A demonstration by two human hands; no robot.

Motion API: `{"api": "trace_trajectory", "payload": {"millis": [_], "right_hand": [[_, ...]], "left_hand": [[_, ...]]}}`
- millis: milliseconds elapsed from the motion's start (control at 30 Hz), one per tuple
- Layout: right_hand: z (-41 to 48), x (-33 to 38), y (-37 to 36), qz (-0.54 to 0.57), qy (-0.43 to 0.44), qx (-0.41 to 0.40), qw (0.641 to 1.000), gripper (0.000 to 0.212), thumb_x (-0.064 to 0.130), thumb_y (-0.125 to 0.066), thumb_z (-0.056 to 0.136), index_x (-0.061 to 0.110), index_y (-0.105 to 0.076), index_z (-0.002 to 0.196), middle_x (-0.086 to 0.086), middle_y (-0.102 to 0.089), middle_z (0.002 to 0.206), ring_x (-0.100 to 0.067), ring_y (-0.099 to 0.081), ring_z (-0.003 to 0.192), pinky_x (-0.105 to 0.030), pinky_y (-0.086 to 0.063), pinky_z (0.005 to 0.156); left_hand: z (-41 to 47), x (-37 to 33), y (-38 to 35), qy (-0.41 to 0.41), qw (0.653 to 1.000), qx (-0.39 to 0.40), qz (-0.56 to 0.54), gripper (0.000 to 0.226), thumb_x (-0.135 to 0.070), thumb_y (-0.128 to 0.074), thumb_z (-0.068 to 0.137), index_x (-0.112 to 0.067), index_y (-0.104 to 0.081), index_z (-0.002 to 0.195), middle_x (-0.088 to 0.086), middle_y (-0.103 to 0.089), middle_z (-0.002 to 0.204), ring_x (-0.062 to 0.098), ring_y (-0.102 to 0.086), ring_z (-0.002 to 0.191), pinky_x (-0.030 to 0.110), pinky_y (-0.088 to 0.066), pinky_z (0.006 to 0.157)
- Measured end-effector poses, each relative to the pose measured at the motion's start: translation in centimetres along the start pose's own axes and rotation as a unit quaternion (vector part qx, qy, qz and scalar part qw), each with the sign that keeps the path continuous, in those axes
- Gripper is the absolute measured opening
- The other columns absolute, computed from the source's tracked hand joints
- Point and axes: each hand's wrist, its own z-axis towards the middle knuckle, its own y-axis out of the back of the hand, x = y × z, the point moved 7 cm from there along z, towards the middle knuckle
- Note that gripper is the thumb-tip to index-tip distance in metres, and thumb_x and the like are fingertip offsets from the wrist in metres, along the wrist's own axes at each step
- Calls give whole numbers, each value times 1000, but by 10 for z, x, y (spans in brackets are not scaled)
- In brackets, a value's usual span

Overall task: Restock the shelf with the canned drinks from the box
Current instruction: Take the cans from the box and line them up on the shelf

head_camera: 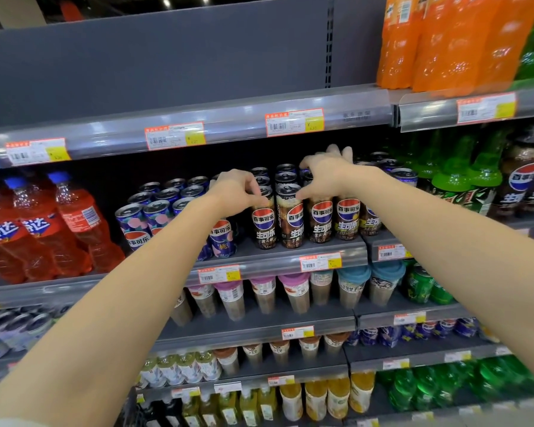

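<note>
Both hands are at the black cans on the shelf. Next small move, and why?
Probably twist the middle can so its logo faces front. That logo sits off-centre beside its neighbours' logos. The right hand has its thumb at that can's rim, the left hand pinches the left can, and all stand near the shelf edge.

A supermarket drinks aisle: tiered grey metal shelves [228,126] carry barcode price labels [294,122] along their edges, stocked with rows of Pepsi cans [290,221] and orange soda bottles [429,41].
</note>
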Motion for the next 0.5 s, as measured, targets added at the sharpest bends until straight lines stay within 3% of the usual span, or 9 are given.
{"api": "trace_trajectory", "payload": {"millis": [100,167,267,500], "right_hand": [[4,20,-7,-22,27,20,999,79,75,-64,76,22,-57,135,-7,-63,126,-35,-35,131,-50,-25,101],[4,31,-13,-64,45,35,996,66,73,-62,80,17,-64,115,-6,-62,110,-34,-38,128,-51,-24,102],[5,38,-15,-61,42,38,997,54,70,-63,83,17,-59,93,-3,-52,94,-33,-43,123,-49,-25,101],[10,35,-11,-49,20,18,998,59,74,-65,79,17,-53,70,1,-48,77,-31,-44,114,-50,-23,104]], "left_hand": [[0,1,1,-1,1000,6,8,30,-54,-86,76,-31,-69,83,-11,-68,96,15,-63,100,48,-53,98],[1,1,1,-6,1000,5,8,28,-52,-87,76,-31,-69,83,-11,-67,96,15,-63,100,47,-53,98],[1,2,-1,-17,1000,1,4,28,-52,-88,75,-32,-69,82,-11,-68,96,14,-63,99,47,-53,97],[3,7,-5,-24,999,-18,-23,28,-53,-87,74,-33,-69,80,-14,-73,90,13,-67,95,50,-53,97]]}}
